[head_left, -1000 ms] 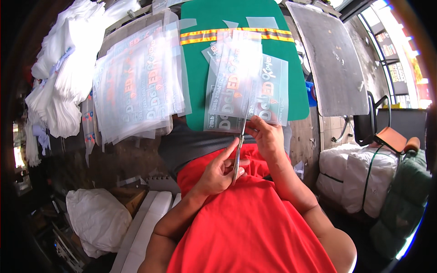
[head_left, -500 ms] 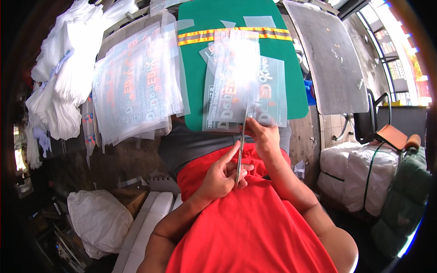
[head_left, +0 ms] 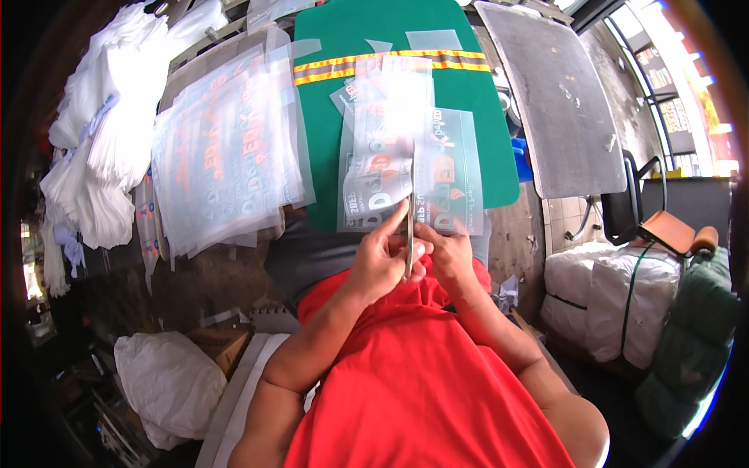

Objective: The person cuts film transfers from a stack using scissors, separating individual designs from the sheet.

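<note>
My left hand (head_left: 382, 257) grips a pair of long metal scissors (head_left: 409, 246), index finger stretched along them. The blades reach up into the translucent printed plastic sheets (head_left: 374, 156) lying on the green board (head_left: 499, 183), and a cut edge of the top sheet curls beside them. My right hand (head_left: 445, 253) pinches the bottom edge of the sheets just right of the scissors. An orange-and-yellow striped band (head_left: 316, 74) crosses the board behind the sheets. A larger pile of similar sheets (head_left: 218, 156) lies to the left.
White fabric bundles (head_left: 97, 164) hang at far left. A grey board (head_left: 550, 101) flanks the green one on the right, beside a chair (head_left: 663, 226) and strapped white bales (head_left: 593, 304). A white sack (head_left: 168, 390) sits low at left.
My left hand and the scissors have moved up toward the sheets. My right hand has shifted slightly down. The top sheet now curls at the cut, and the view has shifted slightly.
</note>
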The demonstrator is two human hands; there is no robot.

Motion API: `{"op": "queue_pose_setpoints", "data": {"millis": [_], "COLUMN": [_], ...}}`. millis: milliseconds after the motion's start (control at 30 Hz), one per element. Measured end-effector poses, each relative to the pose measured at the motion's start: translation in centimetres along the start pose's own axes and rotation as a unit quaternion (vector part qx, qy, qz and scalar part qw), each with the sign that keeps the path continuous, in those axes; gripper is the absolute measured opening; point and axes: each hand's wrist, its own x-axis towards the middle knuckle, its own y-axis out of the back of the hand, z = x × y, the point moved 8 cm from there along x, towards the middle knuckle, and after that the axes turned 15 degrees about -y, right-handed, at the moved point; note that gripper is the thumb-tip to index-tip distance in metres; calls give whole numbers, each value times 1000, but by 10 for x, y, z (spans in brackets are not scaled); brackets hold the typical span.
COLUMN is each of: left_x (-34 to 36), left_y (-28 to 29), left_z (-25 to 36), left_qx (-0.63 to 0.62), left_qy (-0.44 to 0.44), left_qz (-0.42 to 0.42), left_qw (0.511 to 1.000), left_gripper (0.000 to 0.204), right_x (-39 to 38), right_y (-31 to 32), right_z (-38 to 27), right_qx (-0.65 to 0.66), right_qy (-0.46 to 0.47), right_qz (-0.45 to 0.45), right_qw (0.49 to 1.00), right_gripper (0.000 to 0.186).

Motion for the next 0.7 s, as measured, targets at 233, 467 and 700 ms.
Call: {"op": "queue_pose_setpoints", "data": {"millis": [233,467,700], "left_x": [67,87,-35], "left_y": [4,0,5], "left_z": [6,8,37], "left_qx": [18,-7,-38], "left_qy": [10,15,30], "left_qz": [-3,26,-76], "left_qw": [1000,1000,996], "left_gripper": [74,74,75], "right_x": [-16,-45,-20], "right_y": [4,22,16], "right_z": [-3,-2,-47], "right_qx": [21,72,157], "right_qy": [-53,-36,39], "right_qz": [8,66,-25], "right_qw": [998,995,986], "right_gripper": [33,33,19]}}
